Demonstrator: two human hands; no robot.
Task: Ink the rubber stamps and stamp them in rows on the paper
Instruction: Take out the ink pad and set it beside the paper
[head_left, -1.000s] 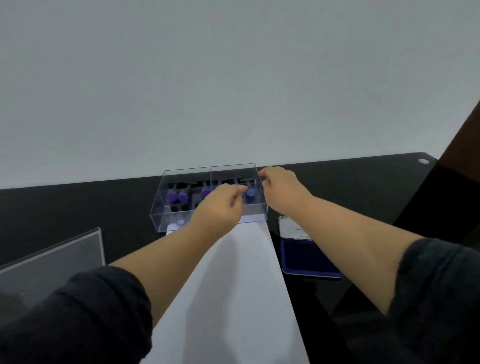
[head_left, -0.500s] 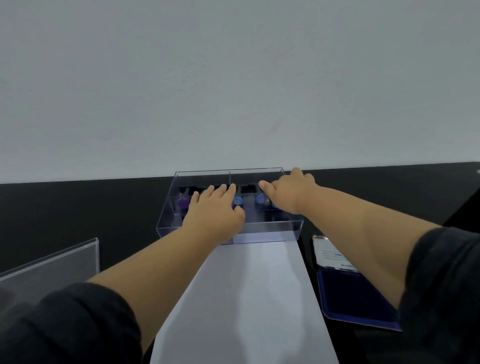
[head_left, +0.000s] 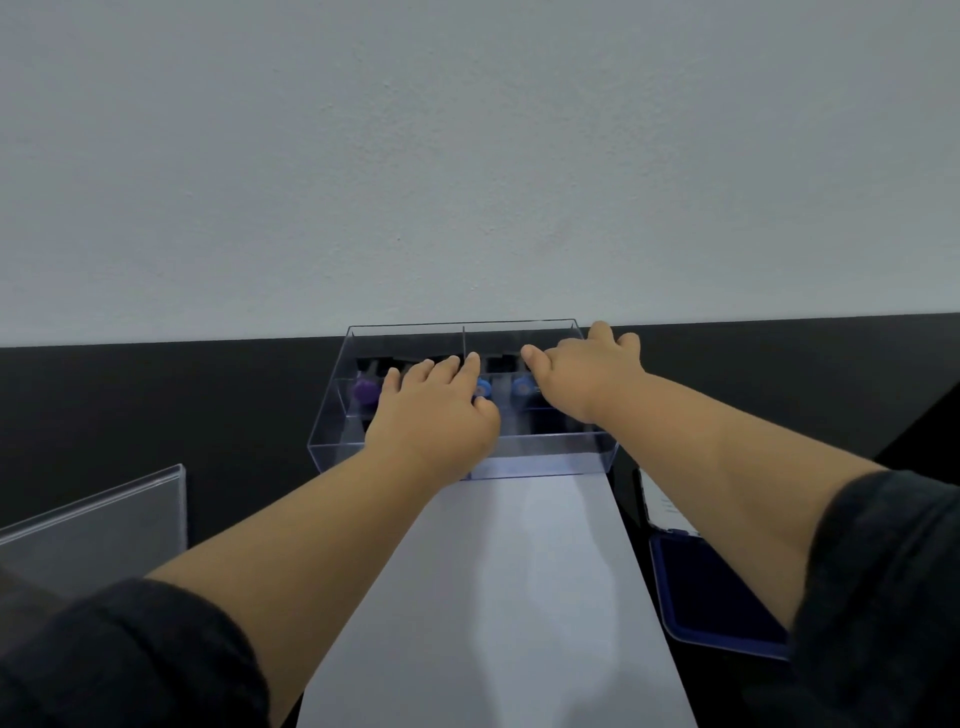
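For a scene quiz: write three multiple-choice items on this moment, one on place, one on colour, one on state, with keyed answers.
1. Where does the ink pad lie?
A. right of the paper
B. inside the box
C. left of the paper

2. What colour is the stamp knob at the left end of the clear box?
A. red
B. purple
C. green

3. How does the paper look?
A. stamped full
B. crumpled
C. blank

Answers: 1 A, it lies open beside the sheet's right edge. 2 B, it shows purple through the wall. 3 C, no marks show.

Two blue stamps (head_left: 483, 387) — one purple stamp (head_left: 365, 391) visible.
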